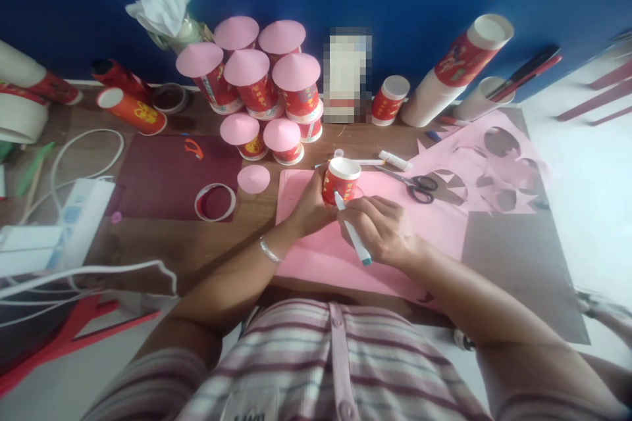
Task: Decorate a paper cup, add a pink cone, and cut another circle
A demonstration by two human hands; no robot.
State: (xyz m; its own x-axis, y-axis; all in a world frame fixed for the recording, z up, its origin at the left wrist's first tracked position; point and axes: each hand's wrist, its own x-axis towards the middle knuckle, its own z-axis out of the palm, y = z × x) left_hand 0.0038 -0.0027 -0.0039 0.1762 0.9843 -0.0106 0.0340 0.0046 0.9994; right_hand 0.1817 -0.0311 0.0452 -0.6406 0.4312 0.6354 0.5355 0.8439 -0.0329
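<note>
A red paper cup with a white rim is gripped at its left side by my left hand. My right hand is closed around a white marker with a green end, its tip at the front of the cup. Under both hands lies a sheet of pink paper. Scissors with dark handles rest just beyond my right hand. A small pink paper cone is on the table to the left of the cup.
Several red cups topped with pink cones stand at the back. Cut pink scraps lie at right, near tall stacked cups. A glue stick is behind the sheet. At left are a tape roll and a power strip.
</note>
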